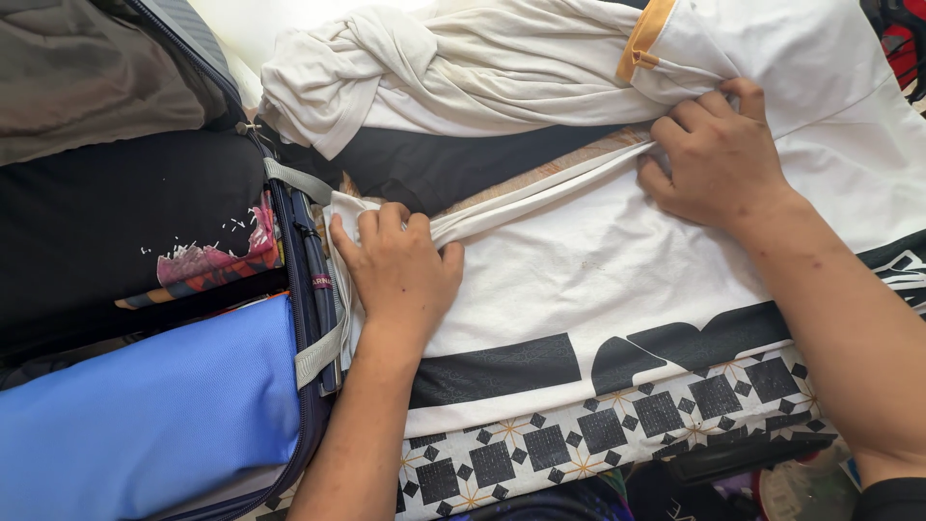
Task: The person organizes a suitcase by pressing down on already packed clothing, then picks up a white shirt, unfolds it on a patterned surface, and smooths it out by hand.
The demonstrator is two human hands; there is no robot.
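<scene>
A white garment [598,280] with black bands and a black diamond pattern along its hem lies spread in front of me. My left hand [400,270] grips its folded edge near the left end, fingers curled over the cloth. At the upper right, my right hand [719,159] pinches the same fold next to an orange collar strip [641,39]. A twisted white sleeve bunch [386,68] lies above the fold, over a black cloth [434,169].
An open dark-blue suitcase [309,289] lies at the left, with a grey strap [318,352], a blue fabric bag [145,415], dark folded clothes [106,222] and a grey garment [87,68] inside. Coloured items show at the bottom right corner.
</scene>
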